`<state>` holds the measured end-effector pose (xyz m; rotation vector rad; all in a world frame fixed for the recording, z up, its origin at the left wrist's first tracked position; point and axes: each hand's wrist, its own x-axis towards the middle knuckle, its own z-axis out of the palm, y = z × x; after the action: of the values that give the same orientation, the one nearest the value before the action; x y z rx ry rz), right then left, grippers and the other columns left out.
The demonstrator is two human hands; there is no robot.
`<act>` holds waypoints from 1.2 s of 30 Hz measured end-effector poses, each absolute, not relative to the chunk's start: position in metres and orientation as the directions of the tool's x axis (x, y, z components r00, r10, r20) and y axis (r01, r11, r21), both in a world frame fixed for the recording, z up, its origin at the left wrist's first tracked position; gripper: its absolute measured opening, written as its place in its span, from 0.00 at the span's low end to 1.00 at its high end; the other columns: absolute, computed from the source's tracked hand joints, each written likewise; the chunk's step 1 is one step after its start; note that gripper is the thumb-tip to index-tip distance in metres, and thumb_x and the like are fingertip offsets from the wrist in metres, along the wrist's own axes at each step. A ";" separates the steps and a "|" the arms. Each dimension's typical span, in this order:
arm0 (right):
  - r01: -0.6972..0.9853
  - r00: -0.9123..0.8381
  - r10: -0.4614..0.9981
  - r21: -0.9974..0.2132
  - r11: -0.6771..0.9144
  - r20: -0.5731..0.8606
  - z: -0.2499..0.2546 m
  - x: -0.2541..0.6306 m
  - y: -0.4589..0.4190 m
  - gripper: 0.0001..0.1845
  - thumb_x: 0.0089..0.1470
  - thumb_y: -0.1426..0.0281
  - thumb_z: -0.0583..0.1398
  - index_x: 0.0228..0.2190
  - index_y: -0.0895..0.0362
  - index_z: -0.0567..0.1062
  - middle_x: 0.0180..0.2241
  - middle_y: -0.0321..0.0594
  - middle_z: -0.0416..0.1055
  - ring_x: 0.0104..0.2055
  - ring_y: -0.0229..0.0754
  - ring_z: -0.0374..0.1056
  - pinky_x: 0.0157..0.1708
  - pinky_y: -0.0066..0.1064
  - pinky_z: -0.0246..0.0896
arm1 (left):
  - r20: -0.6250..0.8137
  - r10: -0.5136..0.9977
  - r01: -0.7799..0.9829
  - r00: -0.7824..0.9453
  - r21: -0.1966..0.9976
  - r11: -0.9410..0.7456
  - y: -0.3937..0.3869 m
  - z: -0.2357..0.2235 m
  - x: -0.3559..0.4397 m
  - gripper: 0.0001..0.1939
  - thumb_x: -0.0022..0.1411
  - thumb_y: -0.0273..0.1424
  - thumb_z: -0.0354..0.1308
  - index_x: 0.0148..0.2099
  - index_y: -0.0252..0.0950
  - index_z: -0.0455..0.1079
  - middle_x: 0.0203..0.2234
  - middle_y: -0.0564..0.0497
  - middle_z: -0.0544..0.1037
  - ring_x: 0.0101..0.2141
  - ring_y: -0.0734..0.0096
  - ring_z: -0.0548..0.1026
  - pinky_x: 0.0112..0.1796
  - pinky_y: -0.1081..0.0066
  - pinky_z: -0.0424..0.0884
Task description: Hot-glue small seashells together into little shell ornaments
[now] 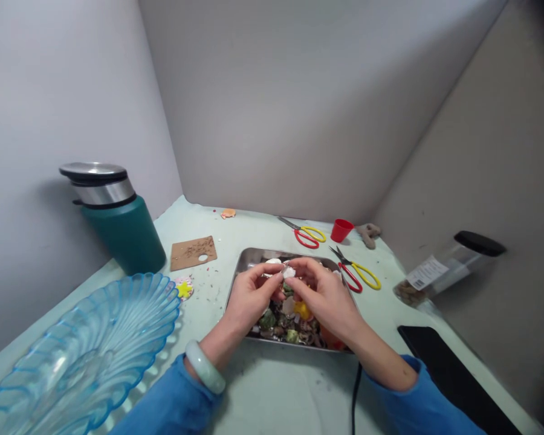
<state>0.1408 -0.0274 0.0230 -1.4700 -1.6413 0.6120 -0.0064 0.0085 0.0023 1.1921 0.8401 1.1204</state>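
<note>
Between the fingertips of both hands is a small white piece [289, 273], maybe shell or stone; its kind is too small to tell. My left hand [254, 293] pinches its left side, and my right hand [324, 293] pinches it from the right. Both hands are over a shallow metal tray [249, 257] filled with mixed small pieces. Among these are a yellow piece [303, 310], a dark green lump [267, 319], a pale green lump [292, 336] and an orange-red piece [332, 339] at the lower right. My hands hide part of the contents.
Left are a blue scalloped dish [86, 362], a teal bottle [122, 232], a brown card [193, 254] and a yellow star piece [184, 289]. Behind and right are two pairs of scissors [306, 234], a red cup [342, 230], a clear jar [448, 272] and a black slab [453, 374].
</note>
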 end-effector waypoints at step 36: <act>0.824 -0.107 0.905 -0.473 0.313 0.413 0.019 0.133 -0.032 0.08 0.55 0.67 0.60 0.37 0.55 0.73 0.35 0.39 0.72 0.35 0.42 0.69 0.36 0.32 0.59 | -0.071 0.910 -0.381 0.409 0.893 0.241 0.011 0.000 -0.012 0.17 0.51 0.38 0.66 0.38 0.30 0.75 0.28 0.49 0.76 0.24 0.76 0.73 0.26 0.75 0.74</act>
<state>0.1333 -0.0325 0.0190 -1.5266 -1.9417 0.1625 -0.0117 0.0113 -0.0001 0.9381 0.6868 0.9844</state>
